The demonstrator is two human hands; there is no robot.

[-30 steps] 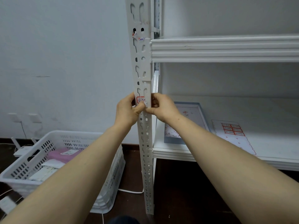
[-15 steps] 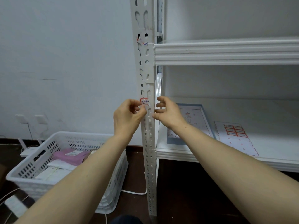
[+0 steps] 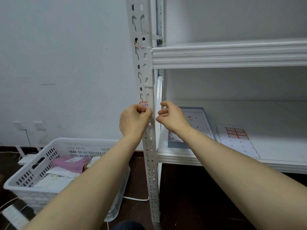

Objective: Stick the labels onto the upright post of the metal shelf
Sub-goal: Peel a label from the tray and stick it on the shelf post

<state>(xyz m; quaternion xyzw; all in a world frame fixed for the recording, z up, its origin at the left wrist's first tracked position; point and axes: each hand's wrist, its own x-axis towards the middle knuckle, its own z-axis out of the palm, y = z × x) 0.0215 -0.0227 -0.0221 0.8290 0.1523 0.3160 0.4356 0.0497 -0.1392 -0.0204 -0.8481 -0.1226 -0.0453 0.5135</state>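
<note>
Treat the small red-bordered paper label as only partly seated: its upper part lies flat on the front face of the white perforated metal upright post, while its lower edge is hidden under your left hand. If you lift off before the label is rubbed down, a corner spanning one of the post's slots may peel. If your thumb drags sideways, the label may crease or sit crooked. The left fingers are clenched, the thumb bearing on the label's lower edge against the post. The label therefore touches these fingers and stands just above them. Your right hand hangs just right of the post, apart from it, its fingers loosely curled and grasping nothing. The label lies left of them, across the post's edge.
</note>
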